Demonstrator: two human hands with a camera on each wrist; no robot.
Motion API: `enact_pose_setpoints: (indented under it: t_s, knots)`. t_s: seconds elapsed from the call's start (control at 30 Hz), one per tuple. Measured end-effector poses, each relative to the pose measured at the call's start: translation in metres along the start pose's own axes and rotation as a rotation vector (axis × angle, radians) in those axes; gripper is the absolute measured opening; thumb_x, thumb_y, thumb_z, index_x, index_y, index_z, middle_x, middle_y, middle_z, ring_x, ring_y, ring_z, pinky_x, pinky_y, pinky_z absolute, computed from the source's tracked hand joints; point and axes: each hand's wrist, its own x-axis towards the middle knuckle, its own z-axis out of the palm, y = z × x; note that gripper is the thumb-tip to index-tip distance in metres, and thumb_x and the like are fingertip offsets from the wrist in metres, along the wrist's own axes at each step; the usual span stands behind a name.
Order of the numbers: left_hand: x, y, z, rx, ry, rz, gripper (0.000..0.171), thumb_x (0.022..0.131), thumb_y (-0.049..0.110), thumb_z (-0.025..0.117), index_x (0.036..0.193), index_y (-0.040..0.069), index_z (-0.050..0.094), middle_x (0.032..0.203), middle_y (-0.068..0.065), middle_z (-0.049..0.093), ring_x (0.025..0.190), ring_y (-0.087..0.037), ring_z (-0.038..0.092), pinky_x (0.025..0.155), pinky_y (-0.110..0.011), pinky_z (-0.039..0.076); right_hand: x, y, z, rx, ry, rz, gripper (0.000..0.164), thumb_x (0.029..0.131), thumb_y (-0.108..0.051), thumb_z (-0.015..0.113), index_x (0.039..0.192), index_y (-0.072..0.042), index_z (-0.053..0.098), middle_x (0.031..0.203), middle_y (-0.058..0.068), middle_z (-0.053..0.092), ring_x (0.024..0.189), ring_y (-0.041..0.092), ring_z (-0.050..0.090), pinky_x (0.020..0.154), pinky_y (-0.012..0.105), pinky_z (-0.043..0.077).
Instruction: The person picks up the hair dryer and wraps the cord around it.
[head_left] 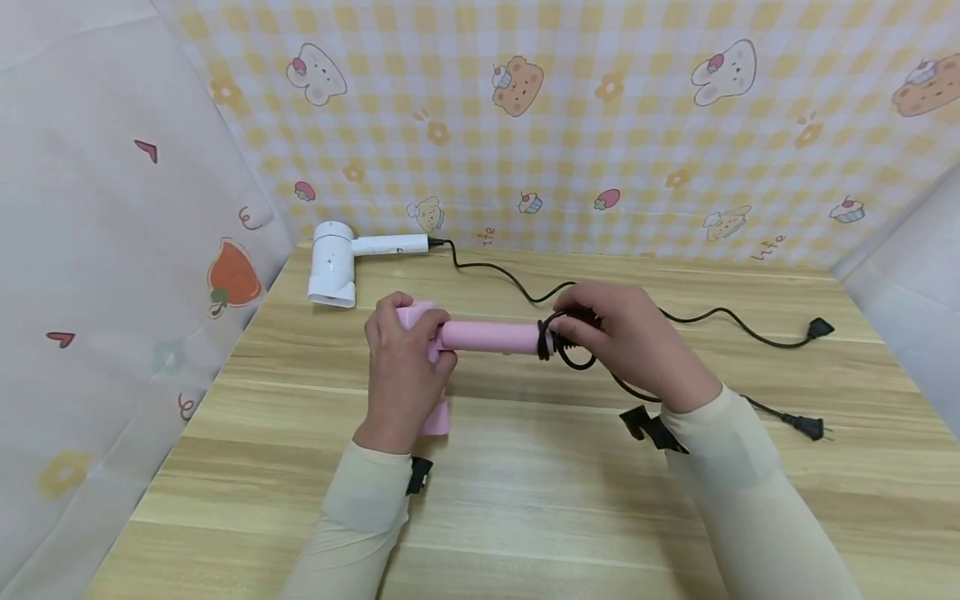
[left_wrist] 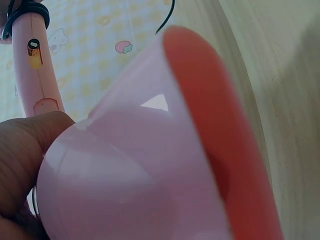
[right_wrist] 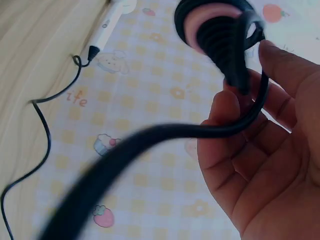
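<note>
From my remote station I have the person's left hand point(head_left: 401, 362) clamped around the head of a pink plastic hair dryer point(head_left: 491, 337). Fingers curl over the head; thumb lies by the handle joint. The dryer is mid-table, its straight round handle pointing right. Cannot tell whether any part of it touches the wood-grain tabletop point(head_left: 525, 492).

Right hand point(head_left: 626, 346) is at the handle's free end, apart from the left, thumb and fingers closed on a thin black rubbery cord point(head_left: 626, 387). Dark loops of the cord circle the handle's end, and one loose loop hangs just beside the fingers. On the right wrist feed a thick, blurred length crosses the curled fingers.

Left wrist feed: reddish inside of the dryer's wide mouth point(left_wrist: 215, 100), plus a small black switch point(left_wrist: 34, 47) on the handle.

Behind, near the wall: a glossy white hair dryer point(head_left: 332, 262), handle also to the right, its own black cord point(head_left: 495, 267) trailing across the table and passing behind the right hand. Two black plugs point(head_left: 808, 427) lie at far right, well apart from the pink dryer. Backdrop: yellow-and-white checked cloth point(head_left: 450, 83) printed with cartoons.
</note>
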Motion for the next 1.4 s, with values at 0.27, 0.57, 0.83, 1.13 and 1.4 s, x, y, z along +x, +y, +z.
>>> enact_pose_setpoints:
  t_s: [0.27,0.57,0.83,1.13,1.4]
  knots:
    - [0.0,0.002,0.0,-0.046,-0.005,-0.004,0.034,0.075,0.0,0.08,0.106,0.011,0.072,0.135,-0.018,0.037,0.124,-0.044,0.033,0.093,-0.054,0.042,0.002,0.006,-0.001,0.069,-0.02,0.046,0.012,0.098,-0.015,0.062,0.106,-0.015,0.072,0.09,-0.006,0.067,0.071,0.013,0.057,0.063,0.034,0.048]
    - [0.0,0.003,0.0,-0.054,-0.015,0.002,0.034,0.074,0.0,0.08,0.105,0.011,0.073,0.135,-0.017,0.037,0.124,-0.043,0.032,0.093,-0.054,0.042,0.007,0.014,0.001,0.172,-0.099,0.165,0.016,0.1,-0.019,0.06,0.112,-0.016,0.071,0.101,-0.002,0.07,0.081,0.015,0.063,0.071,0.036,0.052]
    - [0.0,0.006,-0.002,-0.066,-0.035,0.0,0.035,0.073,0.001,0.081,0.106,0.012,0.073,0.136,-0.015,0.037,0.125,-0.042,0.032,0.094,-0.054,0.041,0.006,0.024,0.004,0.307,-0.164,0.252,0.019,0.101,-0.017,0.057,0.115,-0.013,0.07,0.098,0.002,0.07,0.081,0.017,0.061,0.068,0.029,0.051]
    - [0.0,0.007,-0.005,-0.086,-0.049,-0.013,0.036,0.073,0.001,0.08,0.106,0.013,0.073,0.137,-0.015,0.037,0.124,-0.041,0.033,0.094,-0.053,0.041,0.004,0.033,0.011,0.329,-0.169,0.187,0.024,0.101,-0.013,0.058,0.119,-0.011,0.073,0.107,0.003,0.071,0.086,0.016,0.062,0.073,0.025,0.05]
    - [0.0,0.006,-0.005,-0.088,-0.023,0.011,0.036,0.072,-0.001,0.08,0.105,0.012,0.073,0.136,-0.016,0.037,0.123,-0.042,0.034,0.094,-0.053,0.04,-0.001,0.035,0.02,0.308,-0.178,0.181,0.026,0.1,-0.014,0.058,0.123,-0.01,0.071,0.111,0.005,0.072,0.092,0.018,0.061,0.074,0.025,0.048]
